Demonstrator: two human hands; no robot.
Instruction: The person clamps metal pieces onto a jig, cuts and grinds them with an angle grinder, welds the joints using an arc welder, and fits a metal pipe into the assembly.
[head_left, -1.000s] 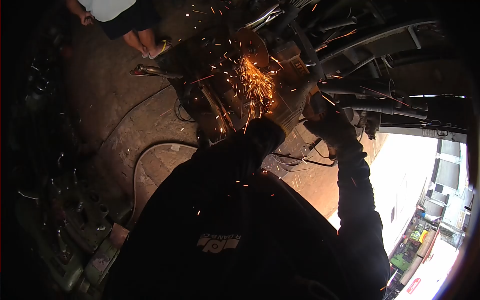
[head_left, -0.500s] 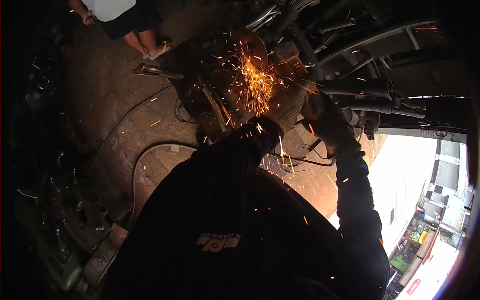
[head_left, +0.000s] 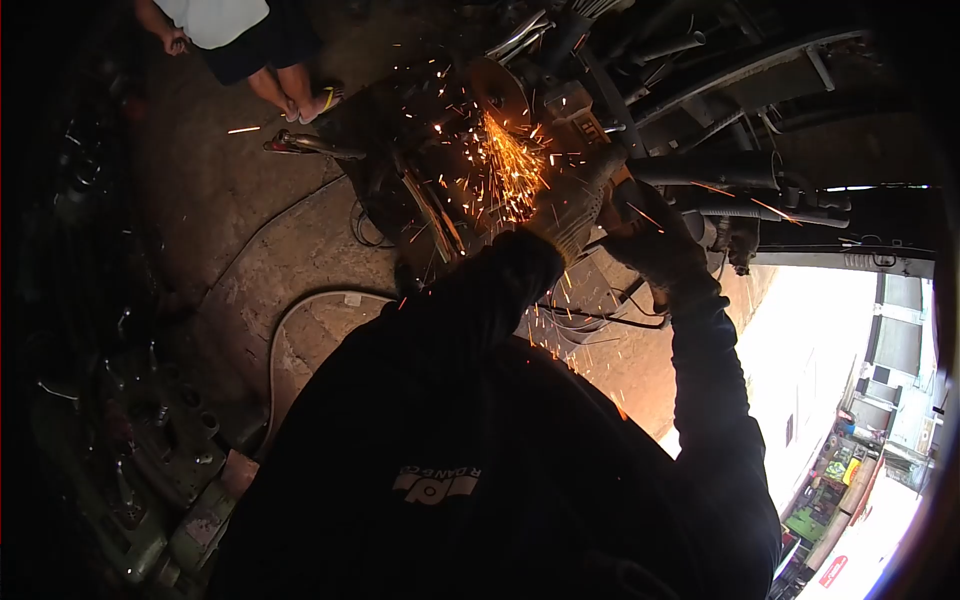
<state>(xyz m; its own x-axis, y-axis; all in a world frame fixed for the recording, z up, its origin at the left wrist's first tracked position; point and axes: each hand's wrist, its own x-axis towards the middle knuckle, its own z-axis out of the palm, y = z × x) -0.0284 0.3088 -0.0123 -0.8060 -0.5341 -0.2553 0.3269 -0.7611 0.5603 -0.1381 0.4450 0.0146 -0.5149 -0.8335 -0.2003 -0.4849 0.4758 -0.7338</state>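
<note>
An angle grinder (head_left: 590, 126) with an orange and dark body and a large round disc (head_left: 500, 92) lies across the upper middle. My gloved left hand (head_left: 583, 200) is closed around the grinder's body, its fingers partly in shadow. To the right, my gloved right hand (head_left: 655, 240) wraps round the rear end of the same tool. Bright orange sparks (head_left: 512, 165) spray from the disc's lower edge toward my left sleeve. Sparks and darkness hide the disc's contact point. Left of the spray are thin metal strips (head_left: 432, 208).
A person (head_left: 270, 60) in sandals stands at the upper left. Near them is a clamp-like tool (head_left: 300, 143). A hose (head_left: 290, 312) curves over the floor. Metal pipes and frames (head_left: 720, 165) fill the upper right, and dark machinery (head_left: 130, 460) stands at the lower left.
Both hands keep their hold, with the grinder shifted only slightly. More of its orange body shows beside my left hand, and the spark pattern has changed.
</note>
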